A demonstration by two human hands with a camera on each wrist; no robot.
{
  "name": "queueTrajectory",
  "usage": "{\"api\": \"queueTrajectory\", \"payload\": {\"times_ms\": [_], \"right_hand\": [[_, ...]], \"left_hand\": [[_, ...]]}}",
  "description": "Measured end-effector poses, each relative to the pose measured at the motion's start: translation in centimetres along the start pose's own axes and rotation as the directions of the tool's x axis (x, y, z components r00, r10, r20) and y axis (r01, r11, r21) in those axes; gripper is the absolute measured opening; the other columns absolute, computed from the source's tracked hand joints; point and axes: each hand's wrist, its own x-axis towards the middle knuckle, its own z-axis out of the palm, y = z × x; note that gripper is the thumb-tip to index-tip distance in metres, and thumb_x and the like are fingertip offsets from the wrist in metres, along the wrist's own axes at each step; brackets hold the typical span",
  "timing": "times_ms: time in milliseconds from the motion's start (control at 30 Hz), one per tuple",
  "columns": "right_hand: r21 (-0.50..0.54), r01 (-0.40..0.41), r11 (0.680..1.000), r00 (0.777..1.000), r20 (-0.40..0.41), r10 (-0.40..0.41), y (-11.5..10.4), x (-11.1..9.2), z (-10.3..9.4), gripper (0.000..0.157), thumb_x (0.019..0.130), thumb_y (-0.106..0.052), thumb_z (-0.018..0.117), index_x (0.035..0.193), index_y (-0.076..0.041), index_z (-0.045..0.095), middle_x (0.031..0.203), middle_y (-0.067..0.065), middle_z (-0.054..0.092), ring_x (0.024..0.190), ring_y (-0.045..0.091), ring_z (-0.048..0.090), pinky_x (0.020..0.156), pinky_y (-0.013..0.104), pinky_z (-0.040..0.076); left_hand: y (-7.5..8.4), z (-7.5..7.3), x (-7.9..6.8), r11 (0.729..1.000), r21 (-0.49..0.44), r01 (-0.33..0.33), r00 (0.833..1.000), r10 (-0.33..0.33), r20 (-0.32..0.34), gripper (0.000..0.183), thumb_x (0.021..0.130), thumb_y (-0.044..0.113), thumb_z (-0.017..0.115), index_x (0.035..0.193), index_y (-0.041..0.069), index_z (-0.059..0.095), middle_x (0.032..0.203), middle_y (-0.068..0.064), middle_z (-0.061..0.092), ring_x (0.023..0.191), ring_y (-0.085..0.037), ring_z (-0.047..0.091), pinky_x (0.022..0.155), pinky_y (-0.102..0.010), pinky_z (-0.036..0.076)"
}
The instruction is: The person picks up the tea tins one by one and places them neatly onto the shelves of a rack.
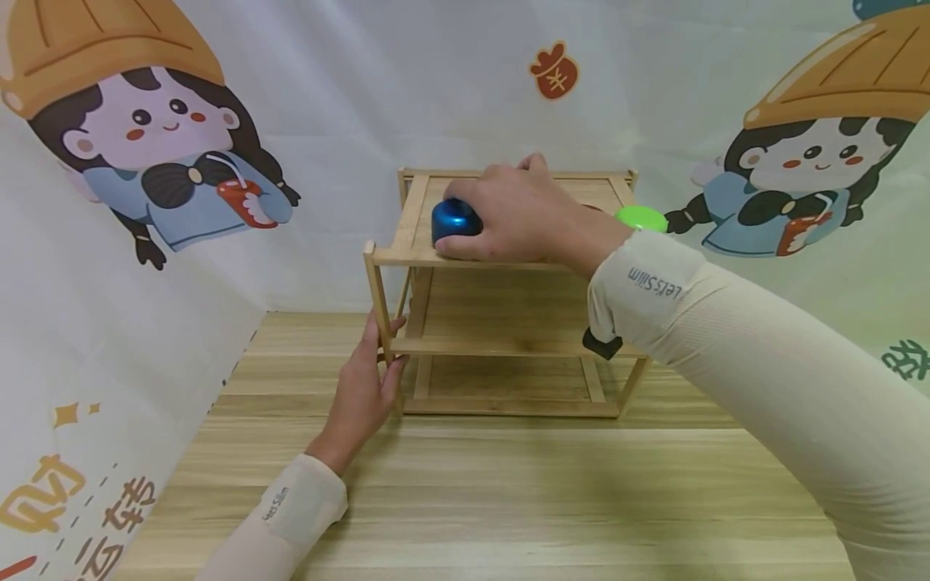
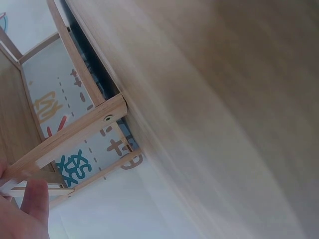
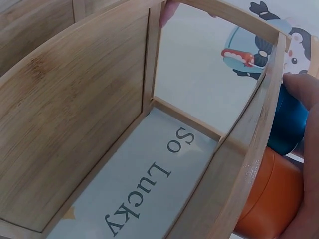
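Observation:
A three-tier wooden shelf rack [image 1: 483,347] stands on the floor. My left hand [image 1: 363,387] holds its left front post, the thumb on one side and fingers on the other; part of that hand [image 2: 25,214] shows at the lower left of the left wrist view. On the top tier my right hand [image 1: 526,210] grips a shiny blue round container [image 1: 452,222], thumb in front and index finger behind. An orange round container [image 3: 271,199] sits beside the blue one under the palm, hidden in the head view. A bright green round thing [image 1: 642,218] shows past the right wrist.
The floor [image 1: 465,492] has a wood-grain surface. A white printed sheet [image 1: 327,105] with cartoon figures hangs behind the rack and on both sides. The middle tier [image 1: 501,307] lies below the right forearm.

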Motion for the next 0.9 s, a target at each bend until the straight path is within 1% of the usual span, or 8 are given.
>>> {"api": "queueTrajectory", "payload": {"times_ms": [367, 567, 733, 800, 900], "right_hand": [[-0.029, -0.009, 1.0, 1.0, 0.008, 0.009, -0.1, 0.0, -0.1, 0.074, 0.091, -0.075, 0.052, 0.145, -0.023, 0.052, 0.127, 0.003, 0.068, 0.114, 0.025, 0.058, 0.101, 0.061, 0.036], [-0.028, -0.01, 1.0, 1.0, 0.012, 0.01, 0.0, 0.0, -0.1, 0.074, 0.09, -0.075, 0.052, 0.144, -0.023, 0.053, 0.125, 0.003, 0.068, 0.112, 0.024, 0.058, 0.099, 0.058, 0.036], [-0.02, -0.01, 1.0, 1.0, 0.005, 0.01, 0.0, -0.1, 0.0, 0.076, 0.09, -0.076, 0.051, 0.144, -0.023, 0.053, 0.126, 0.003, 0.069, 0.113, 0.024, 0.059, 0.099, 0.059, 0.036], [-0.016, -0.026, 1.0, 1.0, 0.0, 0.026, 0.0, -0.3, -0.1, 0.077, 0.091, -0.078, 0.047, 0.147, -0.025, 0.05, 0.13, 0.003, 0.067, 0.118, 0.025, 0.056, 0.101, 0.062, 0.034], [-0.041, -0.054, 0.998, 0.998, -0.044, 0.052, -0.2, -1.1, -0.6, 0.079, 0.094, -0.078, 0.039, 0.153, -0.026, 0.045, 0.142, 0.005, 0.061, 0.131, 0.028, 0.05, 0.106, 0.067, 0.03]], "left_hand": [[-0.1, 0.1, -0.1, 1.0, 0.002, -0.017, 1.0, 0.017, -0.005, 0.085, 0.096, -0.002, 0.066, 0.162, 0.02, 0.018, 0.149, -0.011, 0.056, 0.115, -0.031, 0.068, 0.092, -0.041, 0.063], [-0.2, 0.1, 0.0, 1.0, 0.009, -0.011, 1.0, 0.011, -0.006, 0.084, 0.096, -0.002, 0.066, 0.162, 0.02, 0.019, 0.149, -0.009, 0.057, 0.113, -0.031, 0.068, 0.091, -0.04, 0.063], [-0.2, 0.2, 0.0, 1.0, 0.009, -0.004, 1.0, 0.004, -0.005, 0.083, 0.096, -0.002, 0.066, 0.161, 0.019, 0.02, 0.149, -0.009, 0.057, 0.114, -0.03, 0.068, 0.092, -0.04, 0.063], [-0.1, 0.2, 0.0, 1.0, 0.005, 0.001, 1.0, -0.001, -0.004, 0.082, 0.096, -0.002, 0.066, 0.161, 0.019, 0.021, 0.149, -0.008, 0.057, 0.115, -0.03, 0.068, 0.092, -0.04, 0.063], [0.0, 0.2, 0.0, 1.0, 0.001, -0.002, 1.0, 0.002, -0.005, 0.081, 0.096, -0.002, 0.067, 0.161, 0.019, 0.022, 0.149, -0.008, 0.057, 0.114, -0.03, 0.068, 0.092, -0.04, 0.063]]}}
